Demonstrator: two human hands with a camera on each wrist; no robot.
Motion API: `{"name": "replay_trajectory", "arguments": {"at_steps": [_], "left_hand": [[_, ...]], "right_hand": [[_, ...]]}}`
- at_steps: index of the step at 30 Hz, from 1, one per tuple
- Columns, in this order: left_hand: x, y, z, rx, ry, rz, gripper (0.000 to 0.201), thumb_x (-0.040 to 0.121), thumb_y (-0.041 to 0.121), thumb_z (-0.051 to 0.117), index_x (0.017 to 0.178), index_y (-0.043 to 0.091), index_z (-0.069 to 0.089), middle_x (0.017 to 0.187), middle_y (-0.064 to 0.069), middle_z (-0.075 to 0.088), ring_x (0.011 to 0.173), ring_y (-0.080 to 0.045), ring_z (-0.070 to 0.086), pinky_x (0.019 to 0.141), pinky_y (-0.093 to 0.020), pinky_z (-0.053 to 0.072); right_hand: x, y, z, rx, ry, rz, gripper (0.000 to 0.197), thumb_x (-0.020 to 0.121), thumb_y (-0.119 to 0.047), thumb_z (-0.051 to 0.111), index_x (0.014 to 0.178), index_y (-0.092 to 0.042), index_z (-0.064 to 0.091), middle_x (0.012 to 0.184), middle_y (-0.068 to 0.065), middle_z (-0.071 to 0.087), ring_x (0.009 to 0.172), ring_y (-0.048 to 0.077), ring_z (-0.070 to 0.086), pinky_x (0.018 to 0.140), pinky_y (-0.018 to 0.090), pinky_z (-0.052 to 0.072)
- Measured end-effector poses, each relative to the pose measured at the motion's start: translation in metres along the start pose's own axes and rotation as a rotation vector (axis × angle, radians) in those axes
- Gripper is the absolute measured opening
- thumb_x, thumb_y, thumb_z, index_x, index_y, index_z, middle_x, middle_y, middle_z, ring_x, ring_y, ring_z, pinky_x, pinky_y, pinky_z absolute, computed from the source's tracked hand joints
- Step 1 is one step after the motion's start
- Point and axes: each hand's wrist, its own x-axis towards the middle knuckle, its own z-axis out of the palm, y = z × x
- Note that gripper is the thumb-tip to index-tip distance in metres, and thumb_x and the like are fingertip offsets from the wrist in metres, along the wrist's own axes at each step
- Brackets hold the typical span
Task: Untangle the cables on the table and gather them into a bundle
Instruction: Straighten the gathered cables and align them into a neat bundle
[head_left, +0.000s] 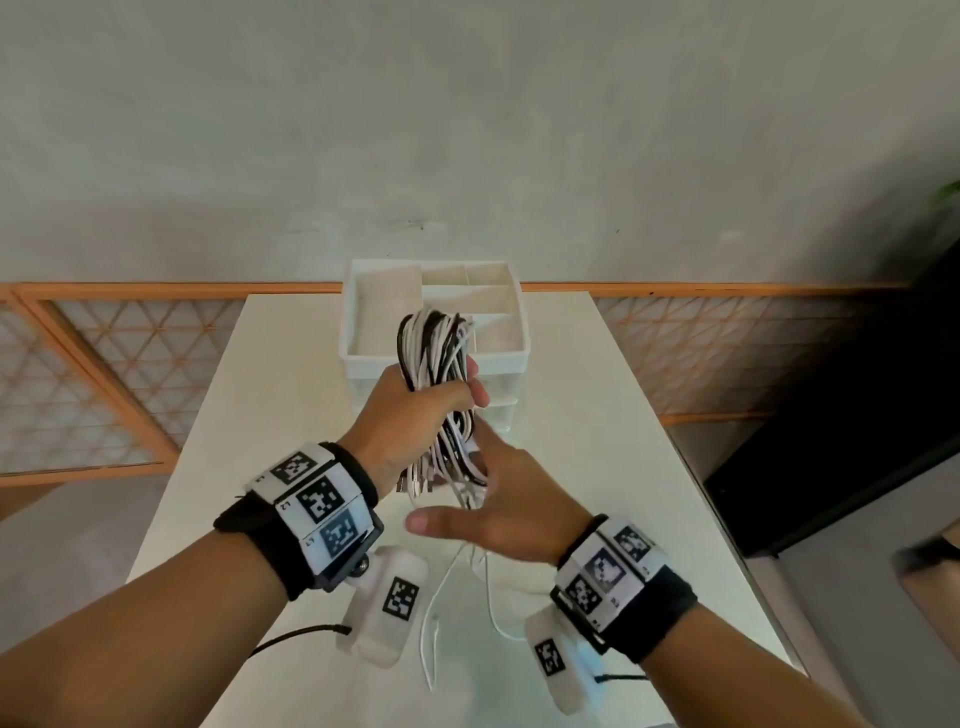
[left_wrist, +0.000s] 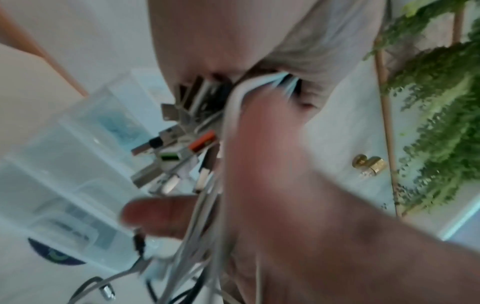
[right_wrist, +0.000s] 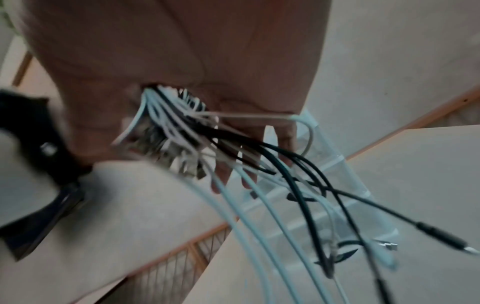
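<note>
The left hand (head_left: 415, 410) is closed in a fist around the middle of the bundle of cables (head_left: 441, 358), black and white strands folded into loops that stand up out of the grip, in front of the white organiser box (head_left: 363, 332) at the far end of the tabletop (head_left: 597, 395). Below that fist the plug ends (left_wrist: 179, 152) hang in a loose cluster, and the left wrist view shows them fanned out rather than lined up.

Just nearer than the box and under the left hand, the right hand (head_left: 498, 499) sits with fingers spread and mostly straight, the strands running between them, combing the hanging tails; it does not appear to clamp anything. A few white loose ends (head_left: 441, 597) trail further down from it onto the tabletop, well nearer than the box.

The step in hand looks like collecting those last tails. To do it well, the left grip should stay firm so the loops do not slip, while the right hand runs down each strand to its plug, frees any crossing, then folds it up beside the loops. Pulling hard would likely tighten a snag; a slow sweep is safer.
</note>
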Motion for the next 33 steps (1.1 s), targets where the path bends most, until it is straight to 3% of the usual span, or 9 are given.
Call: {"name": "replay_trajectory", "arguments": {"at_steps": [1,3,7,12,16,20,25,29,33], "left_hand": [[0.000,0.001,0.002,0.010,0.008,0.023,0.020,0.060,0.019,0.067,0.080,0.019,0.072,0.092,-0.013,0.070,0.084,-0.022,0.062,0.078,-0.043,0.053],[0.001,0.001,0.002,0.010,0.025,0.064,0.022,0.061,0.016,0.066,0.082,0.016,0.070,0.092,-0.014,0.069,0.082,-0.021,0.061,0.070,-0.034,0.053],[0.004,0.001,-0.011,-0.074,0.063,0.108,0.020,0.071,0.005,0.062,0.088,0.014,0.067,0.086,-0.014,0.069,0.087,-0.035,0.063,0.065,-0.031,0.055],[0.004,0.009,-0.018,-0.062,0.076,0.120,0.018,0.070,0.007,0.060,0.083,0.016,0.069,0.080,-0.011,0.069,0.101,-0.048,0.065,0.078,-0.042,0.052],[0.005,0.020,-0.030,-0.067,0.132,0.162,0.019,0.072,0.003,0.057,0.087,0.012,0.064,0.073,-0.009,0.067,0.086,-0.039,0.069,0.082,-0.048,0.052],[0.000,0.018,-0.027,0.034,0.163,0.197,0.020,0.070,0.008,0.060,0.074,0.025,0.069,0.074,-0.010,0.068,0.094,-0.046,0.067,0.095,-0.059,0.049],[-0.002,0.013,-0.026,0.076,0.167,0.183,0.016,0.071,0.009,0.058,0.081,0.018,0.065,0.073,-0.012,0.068,0.096,-0.046,0.065,0.096,-0.062,0.048],[-0.002,0.011,-0.012,0.130,0.167,0.187,0.012,0.067,0.015,0.059,0.074,0.022,0.066,0.083,-0.019,0.068,0.094,-0.045,0.064,0.094,-0.061,0.049],[-0.004,0.004,0.003,0.201,0.179,0.213,0.013,0.066,0.024,0.057,0.076,0.021,0.064,0.089,-0.015,0.070,0.085,-0.031,0.067,0.084,-0.047,0.056]], "right_hand": [[0.001,0.001,0.008,-0.035,0.032,-0.004,0.070,0.072,-0.048,0.084,0.131,-0.029,0.052,0.109,-0.012,0.072,0.096,0.002,0.069,0.093,0.036,0.056],[0.004,0.004,0.012,-0.145,0.114,0.015,0.027,0.074,-0.037,0.076,0.088,-0.016,0.065,0.076,0.001,0.073,0.071,0.015,0.071,0.074,0.043,0.060],[0.003,0.012,-0.005,-0.121,0.102,0.160,0.022,0.080,-0.026,0.068,0.069,-0.007,0.070,0.064,0.005,0.074,0.048,0.010,0.063,0.065,0.039,0.062],[-0.005,0.007,-0.013,-0.120,0.105,0.036,0.036,0.085,-0.028,0.073,0.058,-0.008,0.062,0.056,0.008,0.067,0.047,0.014,0.065,0.046,0.021,0.045],[0.000,0.029,-0.021,-0.144,0.136,0.082,0.035,0.088,-0.035,0.071,0.068,-0.007,0.067,0.059,0.001,0.071,0.056,0.009,0.070,0.057,0.021,0.049],[0.004,0.046,-0.025,-0.222,0.115,0.175,0.040,0.094,-0.044,0.060,0.064,-0.018,0.067,0.057,-0.007,0.067,0.055,0.002,0.061,0.060,0.015,0.046],[0.004,0.044,-0.035,-0.278,0.156,0.087,0.015,0.087,-0.035,0.068,0.086,-0.020,0.066,0.071,0.002,0.073,0.064,0.011,0.066,0.071,0.028,0.051],[0.006,0.011,-0.023,-0.205,0.020,-0.013,0.054,0.073,-0.044,0.082,0.116,-0.034,0.052,0.080,-0.004,0.072,0.065,0.007,0.066,0.071,0.029,0.054],[0.017,0.003,-0.002,-0.322,0.129,-0.068,0.048,0.069,-0.074,0.066,0.090,-0.031,0.054,0.066,-0.010,0.061,0.067,0.010,0.061,0.066,0.033,0.051]]}}
